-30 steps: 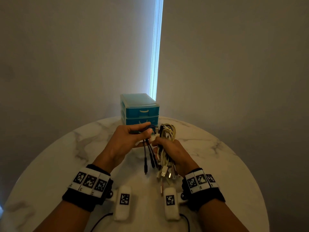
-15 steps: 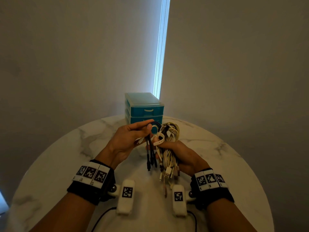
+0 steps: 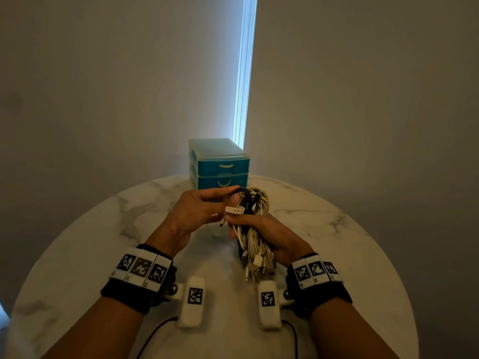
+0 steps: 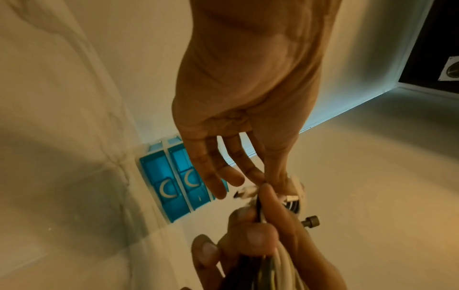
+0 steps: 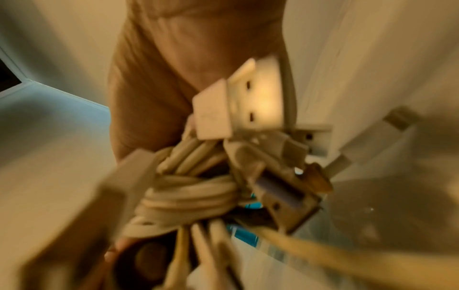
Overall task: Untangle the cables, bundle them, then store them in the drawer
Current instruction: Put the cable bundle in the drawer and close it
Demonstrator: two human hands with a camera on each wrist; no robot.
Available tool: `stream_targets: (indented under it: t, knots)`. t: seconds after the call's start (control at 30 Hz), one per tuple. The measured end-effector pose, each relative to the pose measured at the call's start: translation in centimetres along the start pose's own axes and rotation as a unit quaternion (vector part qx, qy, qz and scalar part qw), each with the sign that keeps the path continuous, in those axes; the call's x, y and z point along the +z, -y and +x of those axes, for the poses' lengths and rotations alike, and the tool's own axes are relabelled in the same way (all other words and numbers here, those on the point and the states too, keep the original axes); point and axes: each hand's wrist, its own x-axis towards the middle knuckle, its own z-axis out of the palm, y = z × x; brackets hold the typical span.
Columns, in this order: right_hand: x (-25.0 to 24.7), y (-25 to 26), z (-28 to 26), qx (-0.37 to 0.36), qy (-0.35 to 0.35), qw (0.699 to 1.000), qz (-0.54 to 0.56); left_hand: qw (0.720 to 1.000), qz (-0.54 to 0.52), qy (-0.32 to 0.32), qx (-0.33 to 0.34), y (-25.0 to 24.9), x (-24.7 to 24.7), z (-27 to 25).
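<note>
My right hand (image 3: pixel 242 226) grips a folded bundle of white cables (image 3: pixel 255 242) above the marble table (image 3: pixel 337 242), plugs hanging toward my wrist. My left hand (image 3: pixel 234 196) pinches a looped dark cable (image 3: pixel 245 197) between forefinger and thumb, pressed against the top of the bundle. A white perforated tie (image 3: pixel 234 210) sticks out just under the thumb. In the left wrist view the other left fingers (image 4: pixel 218 182) stay straight above the right hand (image 4: pixel 250 235). The right wrist view is blurred, filled by the white cables (image 5: pixel 188 196) and a white USB plug (image 5: pixel 238 102).
A small teal drawer unit (image 3: pixel 220 167) stands at the table's far edge just behind my hands, its drawers (image 4: pixel 171 188) shut. A bright vertical window strip (image 3: pixel 245 73) splits the wall behind. Bare marble lies left and right of my hands.
My left hand has carried the dark cable right, onto the white bundle; its ends no longer dangle apart. Both hands sit slightly higher and closer together.
</note>
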Motion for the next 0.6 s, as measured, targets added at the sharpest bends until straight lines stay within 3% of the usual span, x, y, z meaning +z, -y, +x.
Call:
stream_targets:
  t: [0.1, 0.23, 0.33, 0.47, 0.6]
  knots:
    - [-0.2, -0.4, 1.0, -0.014, -0.066, 0.998, 0.015, 1.0, 0.005, -0.012, 0.011, 0.1, 0.0, 0.0]
    - [-1.1, -0.6, 1.8, -0.043, -0.144, 0.976, 0.16, 1.0, 0.008, -0.011, -0.027, 0.1, 1.0, -0.2]
    - [-1.7, -0.3, 1.5, -0.083, -0.129, 0.96, 0.234, 0.997, 0.073, -0.035, 0.012, 0.4, 1.7, -0.2]
    - [-1.1, 0.2, 1.0, -0.103, -0.096, 0.97, 0.199, 0.983, 0.099, -0.128, 0.088, 0.2, 1.4, -0.4]
    - [-0.9, -0.2, 1.4, -0.098, -0.096, 0.966, 0.219, 0.982, 0.112, -0.136, 0.064, 0.1, 1.2, -0.4]
